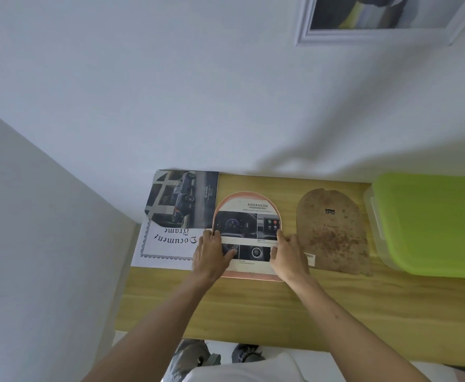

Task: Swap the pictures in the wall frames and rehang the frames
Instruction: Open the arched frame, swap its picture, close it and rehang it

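pale walls meet in a corner at the left, and a wooden counter (281,307) runs along the far wall under the head camera. up on that wall, at the top right, hangs a white framed picture (385,17), cut off by the edge of view. on the counter, near the middle, lies an arch-shaped frame (246,276) with a pinkish rim, and an arch-cut car brochure page (249,230) headed "advanced" lies on top of it, showing a dashboard and screens. the left hand (212,256) rests flat on the page's left edge, fingers spread over the print and not closed around anything; the right hand (289,255) presses on the right edge, fingertips on the paper, thumb side toward the middle, also gripping nothing. just left of the frame a white "document frame" insert sheet (162,246) lies upside down, and a dark toyota brochure page (184,199) with a curved cut-out at its lower left lies over its far part, touching the wall. right of the frame, apart from it, lies a stained brown arch-shaped backing board (333,232) with a small metal hanger. beyond that sits a clear storage box with a lime green lid (432,224).
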The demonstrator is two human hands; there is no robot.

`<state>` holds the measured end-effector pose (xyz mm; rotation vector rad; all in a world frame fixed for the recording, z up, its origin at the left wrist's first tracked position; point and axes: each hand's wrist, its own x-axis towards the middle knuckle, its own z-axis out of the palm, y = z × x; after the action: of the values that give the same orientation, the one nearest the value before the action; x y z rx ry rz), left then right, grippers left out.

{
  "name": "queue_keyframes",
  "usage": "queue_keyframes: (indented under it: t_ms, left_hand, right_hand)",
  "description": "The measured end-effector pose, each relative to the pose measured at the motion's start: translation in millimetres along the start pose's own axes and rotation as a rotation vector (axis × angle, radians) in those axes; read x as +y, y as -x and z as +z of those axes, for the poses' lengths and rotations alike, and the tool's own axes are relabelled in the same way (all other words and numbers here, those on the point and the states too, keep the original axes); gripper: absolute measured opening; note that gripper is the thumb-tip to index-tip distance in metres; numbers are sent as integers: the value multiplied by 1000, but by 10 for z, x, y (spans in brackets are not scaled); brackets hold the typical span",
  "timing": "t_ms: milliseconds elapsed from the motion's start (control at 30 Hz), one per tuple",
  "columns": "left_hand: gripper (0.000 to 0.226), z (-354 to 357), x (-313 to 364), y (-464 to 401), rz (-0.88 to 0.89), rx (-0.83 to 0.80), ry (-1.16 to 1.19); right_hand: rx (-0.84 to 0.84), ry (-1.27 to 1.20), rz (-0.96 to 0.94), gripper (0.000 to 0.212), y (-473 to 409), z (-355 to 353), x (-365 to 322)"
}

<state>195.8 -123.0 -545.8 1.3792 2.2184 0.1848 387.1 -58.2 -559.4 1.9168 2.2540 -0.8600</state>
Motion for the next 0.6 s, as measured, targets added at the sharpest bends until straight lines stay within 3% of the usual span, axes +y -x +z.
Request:
queue_keyframes:
  t_ms: [167, 333, 467, 600]
  left_hand:
    - [85, 117, -61, -56, 8, -15, -35]
    - [64, 152, -72, -89, -27, 15, 67]
    - [58, 166, -88, -104, -51, 31, 144]
    - [58, 162, -105, -101, -63, 39, 174]
  right_hand:
    - [-51, -10, 96, 69, -10, 73, -105]
    - [-9, -176, 221, 67, -19, 111, -206]
    - [60, -370, 232, 29, -12, 126, -245]
    - [150, -509, 249, 37, 41, 47, -301]
